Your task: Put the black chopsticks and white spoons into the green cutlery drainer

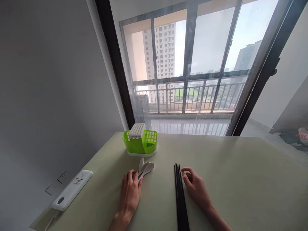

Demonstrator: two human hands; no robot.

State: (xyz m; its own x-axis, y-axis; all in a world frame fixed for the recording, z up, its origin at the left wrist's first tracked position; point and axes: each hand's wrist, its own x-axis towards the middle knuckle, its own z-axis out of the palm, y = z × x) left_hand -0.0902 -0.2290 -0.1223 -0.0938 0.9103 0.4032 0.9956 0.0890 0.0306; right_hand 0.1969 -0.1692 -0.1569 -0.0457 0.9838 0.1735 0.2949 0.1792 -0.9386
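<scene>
Several pale spoons (147, 168) lie bunched with their bowls pointing away from me. My left hand (131, 187) is closed around their handles, low over the table, and its fingers hide most of the handles. A bundle of black chopsticks (180, 195) rests lengthwise on the table, thin ends away from me. Just right of those ends is my right hand (195, 186), fingers loosely curved and thumb a little apart from the index finger. Nothing shows between them; whether a fingertip touches the chopsticks I cannot tell. Beyond the spoons stands a green utensil holder (134, 146) with a white slotted top part (137, 131).
A white power strip (73, 189) with a cable lies along the left edge of the pale table (216, 166), beside a grey wall. Behind the table's far edge is a glass sliding door (192, 96) in a dark frame, with a railed balcony outside.
</scene>
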